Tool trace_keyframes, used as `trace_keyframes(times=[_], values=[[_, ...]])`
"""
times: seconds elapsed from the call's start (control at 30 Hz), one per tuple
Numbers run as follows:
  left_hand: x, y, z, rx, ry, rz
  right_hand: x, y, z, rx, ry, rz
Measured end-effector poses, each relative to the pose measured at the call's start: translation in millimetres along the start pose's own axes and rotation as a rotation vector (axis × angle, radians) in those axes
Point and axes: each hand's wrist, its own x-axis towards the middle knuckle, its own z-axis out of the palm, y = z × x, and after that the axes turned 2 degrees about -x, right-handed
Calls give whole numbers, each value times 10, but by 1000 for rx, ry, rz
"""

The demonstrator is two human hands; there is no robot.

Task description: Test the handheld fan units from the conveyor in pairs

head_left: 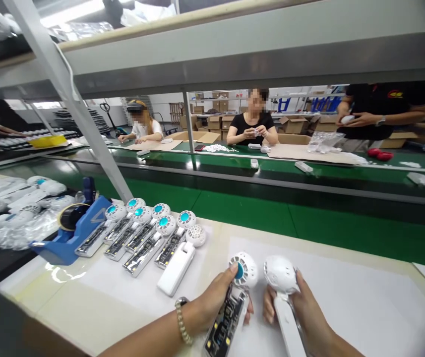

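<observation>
Left fingers (233,270) curl snugly around the exposed-circuit device (227,317), right fingers (269,306) around the white device (287,317), both over the counter (368,287), near right. Their close-set heads (250,270) could knock if either grip slips.

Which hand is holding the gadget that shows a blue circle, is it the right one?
No, the left hand holds the gadget showing a blue circle, while the right hand holds a white gadget showing none.
</observation>
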Motion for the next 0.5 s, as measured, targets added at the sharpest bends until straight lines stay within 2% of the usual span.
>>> trace_keyframes(times=[0.07, 0.17, 0.27, 0.33, 0.37, 0.4, 0.43, 0.5], values=[[-14, 61, -36, 155, 83, 106, 68, 45, 62, -36, 69, 36], [-59, 185, -106, 434, 285, 363, 246, 155, 163, -28, 202, 81], [-120, 239, -157, 791, 592, 614, 456, 278, 259, -100, 150, 6], [-153, 206, -173, 1042, 778, 769, 564, 337, 310, -298, 105, -123], [-165, 168, -178, 1157, 826, 844, 602, 355, 325, -418, 102, -184], [-172, 119, -183, 1261, 839, 928, 630, 368, 332, -530, 106, -237], [-175, 60, -190, 1358, 796, 1009, 649, 374, 327, -627, 108, -273], [-171, -77, -204, 1518, 600, 1130, 674, 371, 278, -771, 111, -301]])
